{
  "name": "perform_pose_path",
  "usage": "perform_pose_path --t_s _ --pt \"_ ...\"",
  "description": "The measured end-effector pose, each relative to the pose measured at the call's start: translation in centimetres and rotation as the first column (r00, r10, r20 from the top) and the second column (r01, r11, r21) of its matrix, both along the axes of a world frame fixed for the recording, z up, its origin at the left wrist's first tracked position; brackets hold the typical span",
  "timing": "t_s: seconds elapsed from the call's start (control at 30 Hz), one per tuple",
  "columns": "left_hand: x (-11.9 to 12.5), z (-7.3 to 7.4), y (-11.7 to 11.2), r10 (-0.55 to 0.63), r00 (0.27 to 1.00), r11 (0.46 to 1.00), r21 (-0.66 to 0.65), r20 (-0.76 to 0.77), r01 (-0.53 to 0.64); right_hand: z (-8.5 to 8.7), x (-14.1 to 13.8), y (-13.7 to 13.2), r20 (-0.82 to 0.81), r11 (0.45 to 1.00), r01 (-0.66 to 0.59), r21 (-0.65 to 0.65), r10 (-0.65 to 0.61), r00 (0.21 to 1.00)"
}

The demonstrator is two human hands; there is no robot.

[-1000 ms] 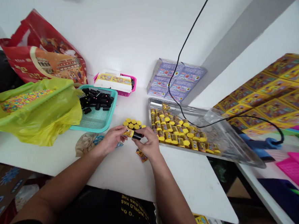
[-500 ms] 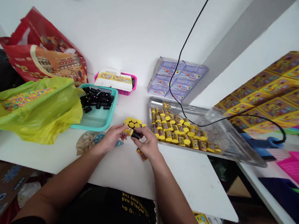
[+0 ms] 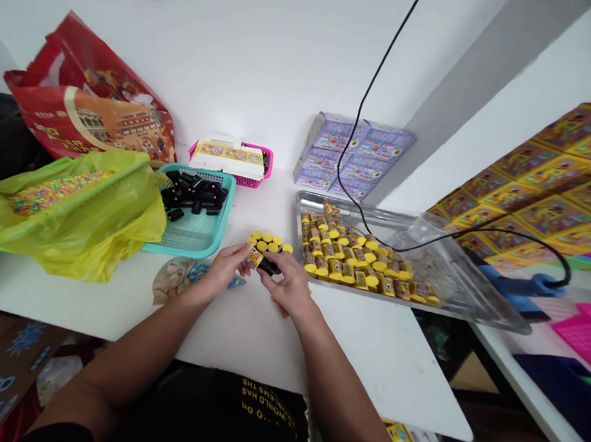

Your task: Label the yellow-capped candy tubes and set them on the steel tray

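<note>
Between my two hands is a small black tube [image 3: 266, 266] with a yellow printed wrapper at one end. The fingers of my left hand [image 3: 225, 270] pinch its wrapped end, while my right hand [image 3: 290, 281] closes on the black end. Just behind them stand several yellow-topped cylinders [image 3: 266, 239] in a tight group. An orange printed piece [image 3: 279, 307] lies on the table, partly covered by my right hand. Beside my left wrist are a crumpled beige cloth [image 3: 170, 280] and a blue patterned piece [image 3: 198, 272].
A metal tray [image 3: 499, 321] at right holds many yellow-wrapped cylinders [image 3: 343, 254], with a black cable [image 3: 362, 105] hanging across it. At left are a teal basket [image 3: 224, 226] of black tubes [image 3: 197, 192] and a yellow bag [image 3: 98, 242] of colourful beads. Purple boxes [image 3: 334, 160] stand behind.
The view has shifted slightly. My hands keep the tube in about the same place, and my right hand now covers more of the orange printed piece.
</note>
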State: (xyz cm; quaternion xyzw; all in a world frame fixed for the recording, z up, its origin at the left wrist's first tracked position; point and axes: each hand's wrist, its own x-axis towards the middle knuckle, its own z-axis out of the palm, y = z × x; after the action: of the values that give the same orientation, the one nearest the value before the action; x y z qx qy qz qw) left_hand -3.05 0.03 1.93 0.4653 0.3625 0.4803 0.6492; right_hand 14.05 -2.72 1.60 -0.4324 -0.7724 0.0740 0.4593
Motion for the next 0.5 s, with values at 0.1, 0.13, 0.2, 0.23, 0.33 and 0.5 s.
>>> perform_pose_path --t_s 0.1,0.13,0.2,0.23,0.33,0.5 --pt "0.11 -0.1 -0.09 -0.017 1.0 1.0 0.024 -0.019 0.017 -0.19 -0.05 -0.01 0.057 1.0 0.001 -0.011 0.0 0.998" --pt "0.14 -0.15 -0.1 -0.019 0.999 0.999 0.03 -0.026 0.02 -0.21 -0.06 -0.01 0.077 1.0 0.001 -0.011 0.0 0.997" --pt "0.16 -0.22 -0.07 -0.019 0.999 0.999 0.032 -0.035 0.02 -0.23 -0.09 0.02 0.109 1.0 -0.002 -0.001 0.002 0.994" --pt "0.15 -0.21 -0.05 -0.018 0.999 0.999 0.029 -0.036 0.019 -0.25 -0.12 0.05 0.117 1.0 -0.006 0.007 0.005 0.993" --pt "0.07 -0.05 0.0 -0.021 0.999 1.0 0.004 -0.047 0.021 -0.44 -0.2 0.14 0.128 1.0 -0.012 0.021 0.01 0.992" --pt "0.1 0.03 0.02 0.006 0.995 1.0 0.005 -0.099 -0.006 -0.82 -0.24 0.17 0.121 1.0 0.012 0.021 -0.015 0.993"
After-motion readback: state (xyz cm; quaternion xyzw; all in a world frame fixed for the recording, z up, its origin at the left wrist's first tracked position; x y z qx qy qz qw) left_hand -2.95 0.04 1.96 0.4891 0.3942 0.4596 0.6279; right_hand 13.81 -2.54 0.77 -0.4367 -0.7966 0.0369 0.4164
